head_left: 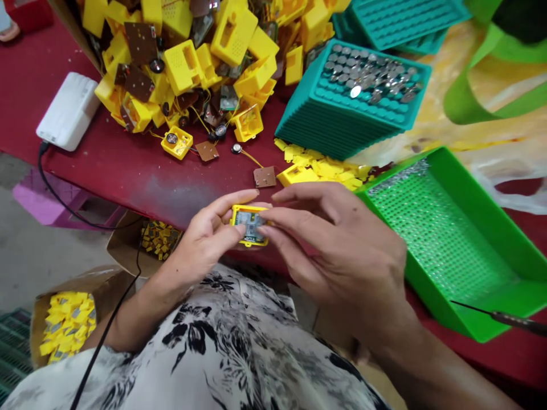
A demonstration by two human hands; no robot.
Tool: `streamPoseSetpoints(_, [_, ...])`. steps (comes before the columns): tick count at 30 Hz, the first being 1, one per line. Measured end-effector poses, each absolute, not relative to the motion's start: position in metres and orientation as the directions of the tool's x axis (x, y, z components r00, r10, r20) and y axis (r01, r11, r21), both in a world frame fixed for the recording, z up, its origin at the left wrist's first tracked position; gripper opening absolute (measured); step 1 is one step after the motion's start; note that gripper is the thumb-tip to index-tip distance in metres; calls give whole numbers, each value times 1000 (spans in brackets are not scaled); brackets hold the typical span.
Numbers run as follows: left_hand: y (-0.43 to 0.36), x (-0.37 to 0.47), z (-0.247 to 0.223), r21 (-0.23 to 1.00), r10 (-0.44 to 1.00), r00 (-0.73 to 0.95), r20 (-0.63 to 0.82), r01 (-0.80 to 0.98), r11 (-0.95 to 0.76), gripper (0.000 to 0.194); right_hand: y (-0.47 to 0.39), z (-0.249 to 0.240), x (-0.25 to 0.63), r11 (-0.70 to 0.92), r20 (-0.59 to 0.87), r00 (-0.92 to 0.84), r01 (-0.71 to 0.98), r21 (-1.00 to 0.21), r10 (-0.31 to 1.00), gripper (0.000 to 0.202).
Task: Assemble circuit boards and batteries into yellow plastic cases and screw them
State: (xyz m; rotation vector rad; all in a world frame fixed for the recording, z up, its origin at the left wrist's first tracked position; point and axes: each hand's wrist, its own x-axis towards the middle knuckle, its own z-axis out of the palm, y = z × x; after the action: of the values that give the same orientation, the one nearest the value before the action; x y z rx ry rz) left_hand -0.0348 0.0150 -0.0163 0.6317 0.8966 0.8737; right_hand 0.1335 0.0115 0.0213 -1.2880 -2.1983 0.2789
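Note:
A small yellow casing (249,243) with a circuit board inside is held open side up, low over the table's front edge. My left hand (209,230) grips its left side, the thumb pressing on the board. At the casing's right side, the thumb and index finger of my right hand (337,245) come together on its edge; anything small between them is hidden. Just beyond my hands lie a brown board (265,177) wired to a small round speaker (236,148), and some flat yellow pieces (329,171).
Yellow casings (183,65) are heaped at the back. Stacked teal trays (342,125) carry coin cells (367,71). On the right, a screwdriver (504,319) rests across a green basket (508,245) with small screws. A white power bank (68,111) trails a black cable; boxes (102,290) stand below left.

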Motion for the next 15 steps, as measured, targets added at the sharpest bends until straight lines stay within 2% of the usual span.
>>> streamPoseSetpoints(10, [14,-29,-15,728,814,381,-439,-379,571,41,10,9,144,567,420,-406,723,-396,811,16])
streamPoseSetpoints(15, [24,-20,-24,742,818,391,-422,-368,560,43,1,2,156,504,446,-312,754,-421,839,18])
